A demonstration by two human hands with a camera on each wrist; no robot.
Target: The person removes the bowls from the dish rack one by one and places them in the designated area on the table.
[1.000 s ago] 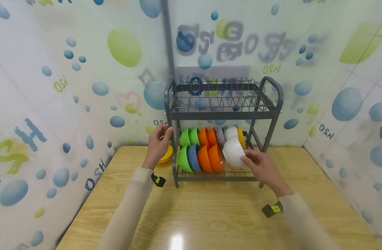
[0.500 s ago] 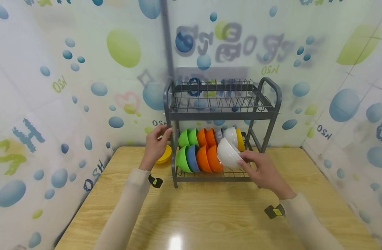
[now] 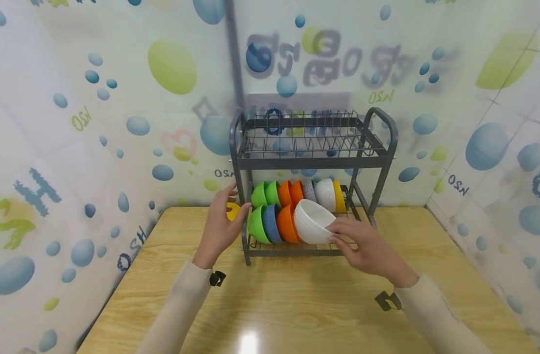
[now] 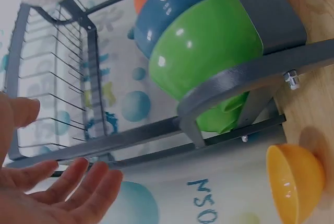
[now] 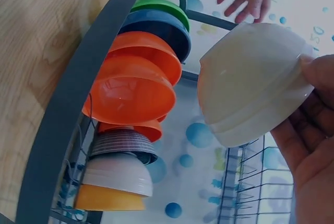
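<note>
My right hand [image 3: 369, 248] pinches a white bowl [image 3: 313, 223] by its rim, fingers and thumb on its right side. Tilted, the bowl overlaps the front row on the rack's lower shelf in the head view and hides part of an orange bowl. The right wrist view has this white bowl [image 5: 253, 85] raised off the row. My left hand [image 3: 218, 223] is beside the rack's left post, fingers spread and holding nothing. Left of the white bowl stand a green bowl [image 3: 257, 227], a blue bowl [image 3: 271, 223] and orange bowls [image 5: 122, 91].
Behind them on the two-tier dish rack [image 3: 314, 163] stand green, orange, striped, white and yellow bowls [image 3: 339, 196]. Its upper tier carries wire plate slots. A separate yellow bowl [image 4: 296, 182] sits on the wooden table [image 3: 270, 295], left of the rack. Patterned walls close in behind.
The white bowl has moved left with my right hand, and its opening now tips further upward. My left hand has come slightly lower, its thumb and fingers spreading apart.
</note>
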